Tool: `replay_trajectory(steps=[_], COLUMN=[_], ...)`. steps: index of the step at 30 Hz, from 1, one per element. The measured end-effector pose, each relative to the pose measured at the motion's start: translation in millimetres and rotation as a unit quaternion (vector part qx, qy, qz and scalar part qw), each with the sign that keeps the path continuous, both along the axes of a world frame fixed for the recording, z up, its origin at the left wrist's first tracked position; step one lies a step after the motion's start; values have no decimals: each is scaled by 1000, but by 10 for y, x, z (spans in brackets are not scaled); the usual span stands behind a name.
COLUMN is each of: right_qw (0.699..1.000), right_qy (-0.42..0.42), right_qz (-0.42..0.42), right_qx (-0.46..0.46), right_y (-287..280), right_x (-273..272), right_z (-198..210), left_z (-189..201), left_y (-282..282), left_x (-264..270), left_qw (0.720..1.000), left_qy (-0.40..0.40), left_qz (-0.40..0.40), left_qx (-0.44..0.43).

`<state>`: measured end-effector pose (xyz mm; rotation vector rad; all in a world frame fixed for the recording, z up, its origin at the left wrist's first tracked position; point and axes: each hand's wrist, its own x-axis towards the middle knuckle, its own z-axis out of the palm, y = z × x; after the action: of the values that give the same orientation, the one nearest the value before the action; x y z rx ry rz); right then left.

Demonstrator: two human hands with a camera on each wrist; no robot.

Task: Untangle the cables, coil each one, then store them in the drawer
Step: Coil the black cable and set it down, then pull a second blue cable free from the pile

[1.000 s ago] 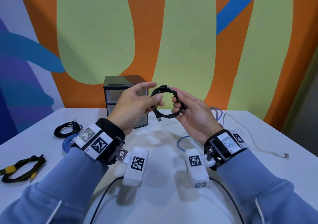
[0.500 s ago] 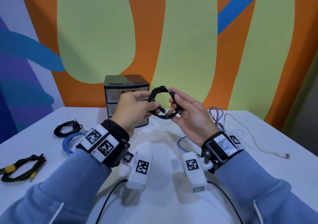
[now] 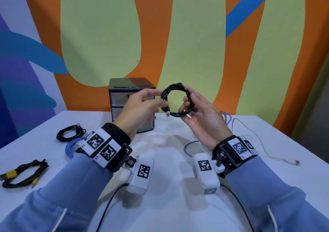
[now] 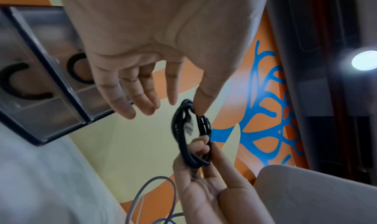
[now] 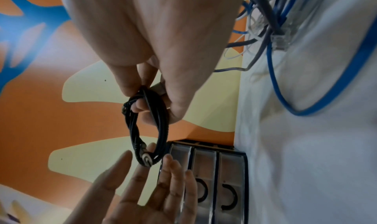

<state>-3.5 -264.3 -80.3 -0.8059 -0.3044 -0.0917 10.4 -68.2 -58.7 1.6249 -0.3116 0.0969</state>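
A white table (image 3: 169, 160) before a bright orange and green wall, with a small drawer box (image 3: 130, 96) at the far side, drawers all closed. Up in the air at 12 o'clock, a black cable (image 3: 176, 99) wound into a ring, standing on edge, hole facing the person. Right hand (image 3: 204, 117) curled round the ring's 3 o'clock side, holding it. Left hand (image 3: 140, 107) at the ring's 9 o'clock side, fingers spread and loose, thumb touching the loops near the silver plug (image 3: 167, 111). Drawer box just behind the left hand, so probably the nearer hand for opening a drawer. More cables lying about, some coiled, some loose.
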Motion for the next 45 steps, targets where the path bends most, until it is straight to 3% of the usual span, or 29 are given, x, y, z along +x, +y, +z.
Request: replay_trajectory(steps=[3, 6, 10, 13, 17, 20, 23, 27, 29, 32, 34, 36, 38, 41, 42, 43, 45], right_qw=[1000, 993, 959, 932, 894, 822, 737, 565, 494, 451, 467, 511, 601, 805, 851, 879, 902], right_qy=[12, 27, 49, 55, 34, 20, 42, 73, 68, 63, 70, 76, 53, 52, 47, 37, 8], right_qz=[3, -22, -63, -71, -114, -164, -150, -102, -102, -69, -62, -67, -68, -55, -55, -52, -38], right_qx=[-20, -114, -271, -351, -433, -545, -658, -816, -860, -888, -879, -854, -794, -589, -520, -473, -431], right_y=[14, 41, 9, -5, -19, -105, -190, -170, -161, -98, -66, -71, -95, -65, -39, -20, 37], right_x=[0, 4, 9, 17, 31, 33, -58, -336, -438, -551, -567, -586, -610, -740, -791, -818, -847], right_z=[-31, -64, -114, -137, -96, -73, -38, -7, -23, -17, -24, -33, -33, 9, 29, 40, 46], left_z=[-44, -79, -92, -95, -28, 33, 7, -153, -196, -165, -100, -10, 64, 147, 169, 195, 245], left_y=[-5, -5, 58, 121, 359, 603, 807, 971, 997, 973, 938, 891, 838, 678, 593, 489, 286], left_x=[11, 60, 103, 56, 0, -63, -104, -132, -165, -245, -324, -430, -546, -701, -733, -758, -781], left_qw=[1000, 997, 980, 979, 964, 946, 918, 863, 844, 821, 812, 808, 824, 878, 904, 931, 966], left_qy=[7, -49, -114, -98, -81, -48, 4, 60, 60, 62, 63, 42, 10, -24, -14, 10, 84], left_qz=[-8, 52, 119, 133, 159, 170, 164, 146, 149, 151, 153, 153, 142, 84, 64, 49, 33], left_qx=[-1, 29, 112, 119, 197, 271, 360, 480, 512, 548, 560, 568, 549, 471, 422, 361, 241])
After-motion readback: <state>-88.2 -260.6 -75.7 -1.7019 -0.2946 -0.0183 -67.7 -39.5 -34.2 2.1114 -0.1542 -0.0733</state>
